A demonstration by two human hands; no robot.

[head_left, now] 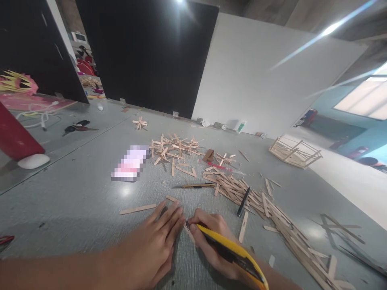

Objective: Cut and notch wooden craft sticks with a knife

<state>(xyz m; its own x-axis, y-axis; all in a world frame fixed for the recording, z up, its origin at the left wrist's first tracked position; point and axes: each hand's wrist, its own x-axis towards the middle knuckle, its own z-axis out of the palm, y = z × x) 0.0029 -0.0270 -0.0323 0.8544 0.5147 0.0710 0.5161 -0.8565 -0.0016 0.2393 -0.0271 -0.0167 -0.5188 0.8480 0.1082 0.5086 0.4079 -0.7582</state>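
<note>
Right hand point(218, 224) is pinching a yellow utility knife point(234, 248) beside a craft stick point(190, 235). Left hand point(160, 239) is resting on table point(90, 193), fingers slightly spread.

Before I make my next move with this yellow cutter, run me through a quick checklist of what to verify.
1. Yellow cutter gripped: ok, it is in the right hand.
2. Left hand well clear of the cutter's tip: not ok, its fingers lie very close to it.
3. Wooden stick between the hands pinned firmly: cannot tell, the hands partly hide it.
4. Blade length suitable: cannot tell, too little of the blade shows.
5. Black pen out of the way: ok, it lies by the stick pile, apart from both hands.
</note>
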